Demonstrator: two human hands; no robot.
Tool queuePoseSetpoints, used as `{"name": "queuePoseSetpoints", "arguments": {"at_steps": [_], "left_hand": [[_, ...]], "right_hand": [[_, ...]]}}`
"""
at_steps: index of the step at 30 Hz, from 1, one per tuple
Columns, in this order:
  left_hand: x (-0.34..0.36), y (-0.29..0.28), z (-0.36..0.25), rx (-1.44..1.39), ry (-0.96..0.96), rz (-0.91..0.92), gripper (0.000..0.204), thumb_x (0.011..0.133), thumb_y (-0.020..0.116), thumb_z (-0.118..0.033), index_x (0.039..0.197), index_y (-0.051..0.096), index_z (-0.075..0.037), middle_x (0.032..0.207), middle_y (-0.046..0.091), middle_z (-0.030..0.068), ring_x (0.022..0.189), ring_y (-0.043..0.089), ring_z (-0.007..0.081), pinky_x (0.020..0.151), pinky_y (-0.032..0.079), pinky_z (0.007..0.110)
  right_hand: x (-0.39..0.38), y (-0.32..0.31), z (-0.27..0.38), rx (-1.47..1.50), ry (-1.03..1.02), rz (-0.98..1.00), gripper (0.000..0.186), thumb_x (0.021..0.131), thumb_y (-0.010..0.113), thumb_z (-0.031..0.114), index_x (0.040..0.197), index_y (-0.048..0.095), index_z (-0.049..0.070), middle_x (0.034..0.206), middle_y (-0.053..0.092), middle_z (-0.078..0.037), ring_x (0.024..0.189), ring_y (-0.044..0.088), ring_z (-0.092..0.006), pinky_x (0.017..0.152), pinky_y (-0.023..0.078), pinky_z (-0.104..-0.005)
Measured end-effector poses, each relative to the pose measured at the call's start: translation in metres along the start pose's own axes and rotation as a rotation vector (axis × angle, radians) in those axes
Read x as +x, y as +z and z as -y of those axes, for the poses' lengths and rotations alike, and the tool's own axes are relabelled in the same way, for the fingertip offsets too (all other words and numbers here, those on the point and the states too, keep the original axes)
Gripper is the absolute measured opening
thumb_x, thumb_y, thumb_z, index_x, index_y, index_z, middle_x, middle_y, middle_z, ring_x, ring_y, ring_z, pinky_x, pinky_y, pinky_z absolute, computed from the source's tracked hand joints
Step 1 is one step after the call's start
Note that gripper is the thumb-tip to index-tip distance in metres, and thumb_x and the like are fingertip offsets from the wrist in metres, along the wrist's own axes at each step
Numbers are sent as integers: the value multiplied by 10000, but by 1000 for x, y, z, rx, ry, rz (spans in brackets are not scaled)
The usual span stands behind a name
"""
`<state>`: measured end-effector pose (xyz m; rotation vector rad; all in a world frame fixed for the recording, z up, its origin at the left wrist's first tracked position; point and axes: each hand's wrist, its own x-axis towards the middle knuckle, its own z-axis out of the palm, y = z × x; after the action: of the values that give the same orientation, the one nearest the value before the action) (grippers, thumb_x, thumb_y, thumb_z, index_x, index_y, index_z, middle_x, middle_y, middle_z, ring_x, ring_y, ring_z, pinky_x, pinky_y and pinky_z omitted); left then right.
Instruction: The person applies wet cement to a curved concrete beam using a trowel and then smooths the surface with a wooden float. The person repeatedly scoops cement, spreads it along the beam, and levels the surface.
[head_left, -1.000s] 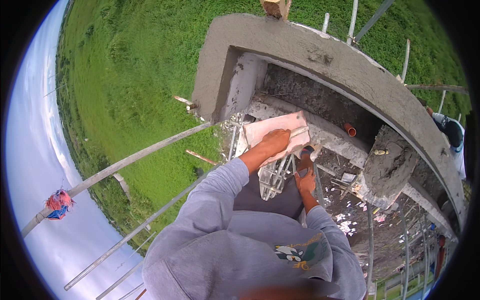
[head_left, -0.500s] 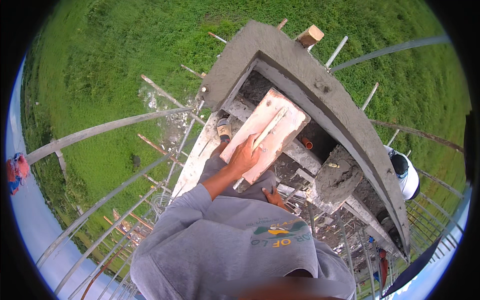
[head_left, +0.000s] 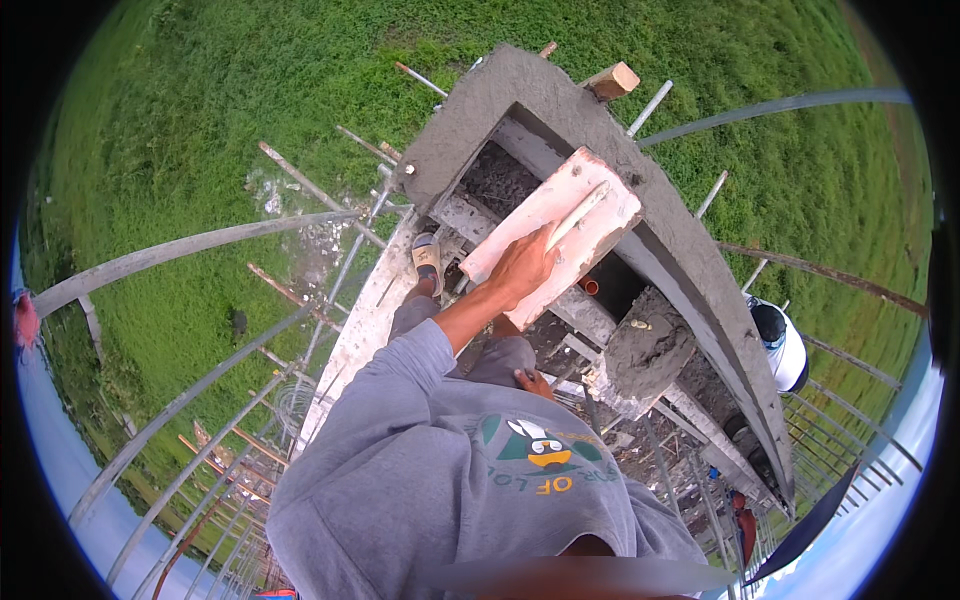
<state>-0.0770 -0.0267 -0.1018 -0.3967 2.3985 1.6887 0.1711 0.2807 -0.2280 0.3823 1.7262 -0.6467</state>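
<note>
My left hand (head_left: 528, 268) is closed around the long handle of a wooden plastering float (head_left: 585, 240), a pale pinkish board with worn edges. The float's far end overlaps the inner edge of a grey, freshly plastered concrete ledge (head_left: 690, 240); I cannot tell whether it touches. Down by my knee, my right hand (head_left: 536, 384) rests on the grey trousers, fingers stretched out and nothing seen in it. A heap of wet mortar (head_left: 648, 345) lies on a board to the right of the float.
Metal scaffold poles (head_left: 200, 237) run along the left. A wooden beam end (head_left: 612, 82) juts past the ledge. An orange pipe (head_left: 589, 286) shows inside the recess. My sandalled foot (head_left: 427, 260) stands on a pale plank (head_left: 365, 320). Another person (head_left: 785, 345) is beyond the ledge, right.
My left hand has carried the float away from my body and to the right, its far end now over the ledge. The whole view has shifted slightly. My right hand stays by the knee.
</note>
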Motion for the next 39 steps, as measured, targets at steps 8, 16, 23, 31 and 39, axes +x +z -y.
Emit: {"name": "queuePoseSetpoints", "arguments": {"at_steps": [8, 16, 23, 31, 39], "left_hand": [[-31, 62, 64, -865, -532, -236, 380, 1062, 561, -428, 993, 536, -55, 726, 529, 16, 564, 559, 113, 505, 470, 272], [95, 116, 102, -1231, -226, -537, 336, 1092, 514, -427, 1097, 475, -94, 816, 520, 15, 629, 527, 119, 574, 474, 297], [138, 135, 68, -1537, -247, -589, 371, 1088, 514, -451, 1185, 454, -99, 856, 501, 18, 675, 504, 130, 598, 474, 311], [165, 151, 74, -1491, -15, -616, 314, 1117, 465, -387, 1163, 433, -78, 883, 497, 31, 691, 502, 133, 636, 477, 308], [17, 174, 97, -905, -471, -224, 261, 1101, 518, -327, 1133, 507, -68, 794, 529, 22, 592, 518, 115, 544, 467, 296]], "right_hand": [[-1, 8, 29, -70, 226, -92, 1332, 704, 743, 800, 1570, 253, -86, 1441, 508, -376, 1383, 489, -478, 1135, 417, -489], [80, 12, 56, -341, 346, -263, 1447, 623, 767, 824, 1635, 95, 37, 1403, 523, -331, 1236, 611, -455, 1028, 505, -507], [97, 9, 55, -351, 230, -374, 1330, 665, 815, 718, 1618, 162, 60, 1392, 512, -301, 1227, 605, -449, 1024, 511, -505], [103, 5, 45, -364, 212, -365, 1273, 682, 820, 680, 1619, 201, 81, 1426, 486, -283, 1259, 575, -449, 1057, 485, -502], [101, 11, 43, -393, 211, -374, 1223, 729, 778, 692, 1620, 185, 102, 1443, 456, -268, 1253, 572, -460, 1044, 488, -511]]}}
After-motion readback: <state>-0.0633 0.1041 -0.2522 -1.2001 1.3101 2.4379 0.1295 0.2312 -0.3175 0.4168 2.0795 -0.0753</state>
